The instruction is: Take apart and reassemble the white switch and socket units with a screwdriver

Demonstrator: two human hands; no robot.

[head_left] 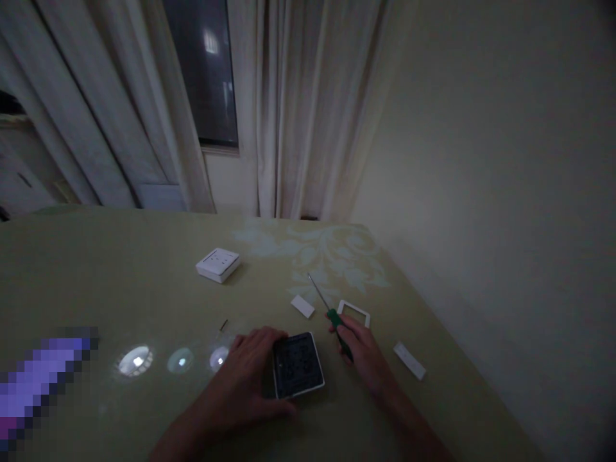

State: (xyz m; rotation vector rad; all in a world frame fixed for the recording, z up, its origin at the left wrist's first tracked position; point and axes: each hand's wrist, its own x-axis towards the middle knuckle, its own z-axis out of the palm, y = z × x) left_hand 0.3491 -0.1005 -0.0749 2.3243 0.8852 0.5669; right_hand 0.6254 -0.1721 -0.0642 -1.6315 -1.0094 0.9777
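My left hand (250,372) grips the left side of a square switch module (298,364) that lies with its dark inner side up on the greenish table (120,289). My right hand (363,350) is closed round a green-handled screwdriver (332,314), whose thin metal shaft points away towards the far side. The screwdriver tip hovers apart from the module. Just beyond my right hand lies a white square frame (355,312). A small white rocker piece (303,306) rests left of the shaft.
A complete white wall switch (218,264) sits farther back on the table. Another white rocker piece (409,360) lies near the right edge. A small screw (224,325) lies left of my left hand. Curtains (298,109) and a dark window (205,70) stand behind the table.
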